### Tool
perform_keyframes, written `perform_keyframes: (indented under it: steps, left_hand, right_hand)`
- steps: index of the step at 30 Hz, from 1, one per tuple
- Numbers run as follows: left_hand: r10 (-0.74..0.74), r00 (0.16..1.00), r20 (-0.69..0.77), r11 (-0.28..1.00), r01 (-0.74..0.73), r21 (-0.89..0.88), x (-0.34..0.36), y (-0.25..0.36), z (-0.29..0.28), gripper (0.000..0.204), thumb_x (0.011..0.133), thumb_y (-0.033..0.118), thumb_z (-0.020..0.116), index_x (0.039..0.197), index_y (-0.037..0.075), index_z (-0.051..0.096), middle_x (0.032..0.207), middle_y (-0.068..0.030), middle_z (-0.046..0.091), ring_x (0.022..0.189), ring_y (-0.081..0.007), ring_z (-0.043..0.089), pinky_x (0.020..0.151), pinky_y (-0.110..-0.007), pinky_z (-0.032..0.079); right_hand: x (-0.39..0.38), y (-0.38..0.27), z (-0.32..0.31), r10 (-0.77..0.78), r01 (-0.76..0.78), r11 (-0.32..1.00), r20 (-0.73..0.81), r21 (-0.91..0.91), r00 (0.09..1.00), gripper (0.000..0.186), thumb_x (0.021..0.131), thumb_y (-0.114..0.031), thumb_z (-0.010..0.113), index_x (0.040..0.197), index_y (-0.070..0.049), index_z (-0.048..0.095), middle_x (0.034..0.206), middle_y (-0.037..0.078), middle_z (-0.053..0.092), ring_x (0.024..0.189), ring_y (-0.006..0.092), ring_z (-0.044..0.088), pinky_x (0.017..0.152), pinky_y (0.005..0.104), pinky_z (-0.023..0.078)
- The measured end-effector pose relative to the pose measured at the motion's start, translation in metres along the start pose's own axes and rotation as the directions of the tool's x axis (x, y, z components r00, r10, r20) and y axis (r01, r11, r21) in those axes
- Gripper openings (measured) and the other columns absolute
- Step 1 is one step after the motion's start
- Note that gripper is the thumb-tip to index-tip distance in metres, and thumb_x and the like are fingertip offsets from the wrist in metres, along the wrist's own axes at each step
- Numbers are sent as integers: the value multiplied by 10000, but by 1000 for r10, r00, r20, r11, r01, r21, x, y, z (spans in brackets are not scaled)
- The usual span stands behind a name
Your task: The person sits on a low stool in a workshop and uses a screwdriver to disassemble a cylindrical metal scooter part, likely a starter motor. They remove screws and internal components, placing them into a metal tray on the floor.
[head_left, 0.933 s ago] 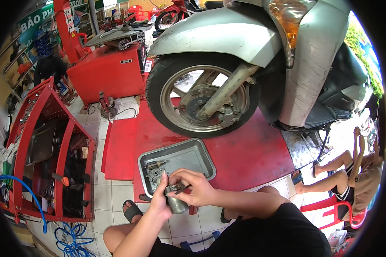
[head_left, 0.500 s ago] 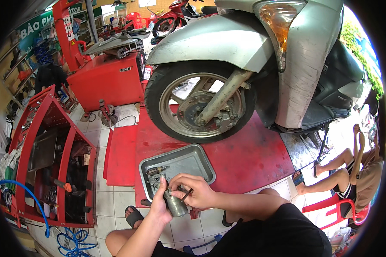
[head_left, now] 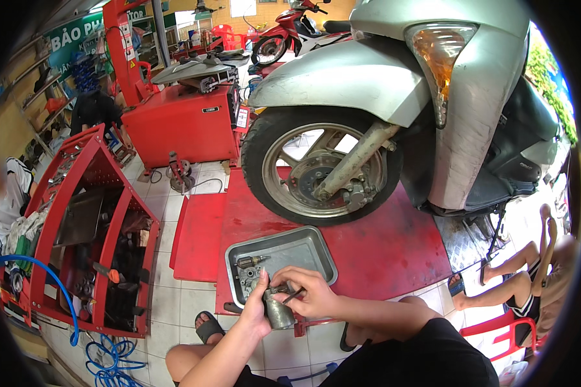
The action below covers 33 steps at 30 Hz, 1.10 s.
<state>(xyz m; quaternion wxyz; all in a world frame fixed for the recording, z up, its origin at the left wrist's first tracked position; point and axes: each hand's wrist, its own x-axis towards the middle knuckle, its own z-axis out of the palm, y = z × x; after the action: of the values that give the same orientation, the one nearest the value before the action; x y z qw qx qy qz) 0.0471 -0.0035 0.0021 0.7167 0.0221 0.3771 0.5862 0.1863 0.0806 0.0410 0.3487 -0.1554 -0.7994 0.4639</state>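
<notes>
We find the left hand (head_left: pixel 257 314) closed around a grey metal cylinder (head_left: pixel 280 315), thumb raised, and the right hand (head_left: pixel 311 293) pinching a thin dark piece (head_left: pixel 294 295) by the upper end; fingers hide its tip, so contact cannot be confirmed. Our view has swung, setting the scene further right; the two-handed hold is unchanged, so work appears to remain on the cylinder, at the near side of the metal tray (head_left: pixel 332 266). Inside, a slender part (head_left: pixel 248 262) lies as before. Beyond stands the scooter's front wheel (head_left: pixel 258 169).
</notes>
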Motion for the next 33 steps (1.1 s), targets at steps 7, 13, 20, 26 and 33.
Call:
perform_keyframes:
  steps: [7, 13, 20, 26, 33]
  left_hand:
    - [-19, 1000, 2, 1000, 19, -4, 10, -5, -12, 658, 904, 701, 537, 1165, 99, 580, 1096, -131, 656, 988, -267, 691, 861, -466, 581]
    - [-46, 999, 27, 999, 46, 2, 6, -2, -6, 629, 904, 695, 548, 1139, 113, 587, 1029, -127, 673, 951, -269, 697, 840, -482, 583]
    - [-49, 996, 79, 998, 51, -20, 3, 2, -7, 595, 952, 630, 527, 1178, 80, 562, 1072, -119, 651, 946, -242, 690, 822, -429, 596]
    - [-36, 999, -2, 999, 36, -36, 8, -2, -11, 600, 885, 685, 589, 1083, 119, 596, 928, -85, 670, 869, -248, 702, 801, -463, 590]
    - [0, 1000, -28, 1000, 0, -3, 5, -3, -7, 637, 917, 652, 571, 1154, 61, 567, 1075, -110, 642, 966, -225, 688, 829, -412, 593]
  right_hand:
    - [-1, 7, 3, -8, 8, 999, 14, -43, 1000, 181, 806, -34, 792, 931, 5, 666, 989, 104, 685, 685, 167, 588, 623, 290, 453]
    - [-4, 8, 1, 53, -52, 998, 55, -27, 997, 218, 833, -98, 785, 978, 6, 660, 942, 118, 674, 835, 257, 671, 757, 355, 525]
    - [-5, 21, 5, -104, 104, 995, -3, -9, 995, 205, 820, -92, 806, 963, -8, 685, 993, 88, 687, 529, 87, 407, 505, 255, 350]
    - [-5, 5, 0, 104, -100, 993, 69, -63, 992, 173, 846, -54, 761, 986, 11, 683, 983, 125, 685, 769, 215, 644, 687, 310, 496]
    - [-6, 13, 6, 15, -12, 994, 26, -107, 1000, 141, 847, -46, 752, 933, 11, 655, 967, 129, 677, 848, 252, 672, 761, 334, 521]
